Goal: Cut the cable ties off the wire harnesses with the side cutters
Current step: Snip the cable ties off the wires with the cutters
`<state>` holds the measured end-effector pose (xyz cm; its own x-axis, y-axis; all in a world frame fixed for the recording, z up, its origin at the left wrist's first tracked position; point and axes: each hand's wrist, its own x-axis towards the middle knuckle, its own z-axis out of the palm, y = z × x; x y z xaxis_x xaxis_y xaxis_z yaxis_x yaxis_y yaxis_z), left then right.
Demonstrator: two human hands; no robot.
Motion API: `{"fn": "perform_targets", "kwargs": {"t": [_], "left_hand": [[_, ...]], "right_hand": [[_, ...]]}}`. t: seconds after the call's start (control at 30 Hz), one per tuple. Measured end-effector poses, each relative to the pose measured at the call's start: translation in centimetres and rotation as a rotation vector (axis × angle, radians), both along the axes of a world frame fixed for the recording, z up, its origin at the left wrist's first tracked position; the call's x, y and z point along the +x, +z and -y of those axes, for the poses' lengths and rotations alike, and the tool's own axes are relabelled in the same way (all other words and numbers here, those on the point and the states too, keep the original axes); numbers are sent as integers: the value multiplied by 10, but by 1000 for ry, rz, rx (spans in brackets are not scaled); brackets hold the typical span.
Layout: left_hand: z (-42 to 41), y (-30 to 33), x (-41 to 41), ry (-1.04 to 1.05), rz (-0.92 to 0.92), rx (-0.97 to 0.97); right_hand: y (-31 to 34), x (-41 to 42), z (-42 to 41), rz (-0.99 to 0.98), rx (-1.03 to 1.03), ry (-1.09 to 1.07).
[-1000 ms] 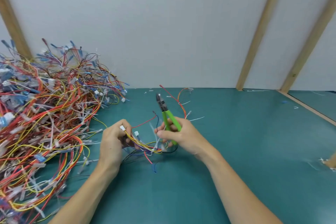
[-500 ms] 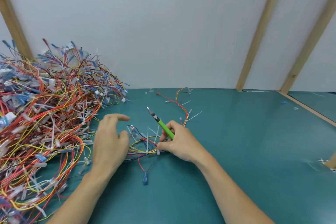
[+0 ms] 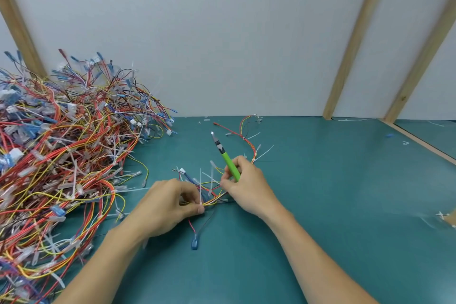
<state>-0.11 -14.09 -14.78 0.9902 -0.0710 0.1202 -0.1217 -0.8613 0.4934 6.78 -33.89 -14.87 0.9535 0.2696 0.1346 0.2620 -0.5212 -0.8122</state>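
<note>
A small wire harness (image 3: 209, 198) of yellow, red, blue and black wires lies on the green mat between my hands, with white cable ties (image 3: 200, 181) sticking up from it. My left hand (image 3: 167, 207) pinches the harness at a tie with thumb and fingers. My right hand (image 3: 246, 187) grips the green-handled side cutters (image 3: 225, 155), whose jaws point up and to the far left, clear of the wires. Its fingertips also touch the harness's right side.
A big heap of tied harnesses (image 3: 61, 155) fills the left of the mat. A loose red and yellow harness (image 3: 246, 136) lies beyond my right hand. Cut tie scraps (image 3: 350, 120) lie near the back wall. A wooden rail (image 3: 424, 145) borders the mat on the right.
The harness dropped onto the mat and my left hand opened, then closed on it again at a tie. The cutters tilted leftward and lower in my right hand.
</note>
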Motion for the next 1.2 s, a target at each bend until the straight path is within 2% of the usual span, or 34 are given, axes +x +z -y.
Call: {"fn": "perform_targets", "kwargs": {"t": [0.1,0.2,0.3,0.4,0.5,0.67,0.8,0.87,0.93,1.0,1.07,1.2], "left_hand": [[6,-2,2,49,209,-110],[14,-4,5,36,407,-259],[13,-7,7,34,422,-280],[11,-11,9,123,473,-196],[14,-9,11,192,521,-108],[11,-10,11,135,467,-177],[2,-8,11,56,391,-197],[2,-9,11,69,280,-300],[2,-10,12,109,205,-472],[2,-10,12,154,155,-692],[2,-11,13,198,116,-836],[1,-13,15,237,92,-884]], "right_hand": [[8,-2,0,109,274,43],[14,-5,-1,108,371,166],[11,-8,-4,91,219,191],[9,-9,-7,85,44,90],[9,-7,-9,8,-10,32],[6,-5,-10,-70,83,-22],[5,-7,-8,-1,-44,-7],[9,-8,-6,88,-130,-6],[15,-6,-1,141,-116,0],[21,-3,9,143,-106,27],[25,1,19,120,-179,57],[28,8,37,63,-303,65]]}}
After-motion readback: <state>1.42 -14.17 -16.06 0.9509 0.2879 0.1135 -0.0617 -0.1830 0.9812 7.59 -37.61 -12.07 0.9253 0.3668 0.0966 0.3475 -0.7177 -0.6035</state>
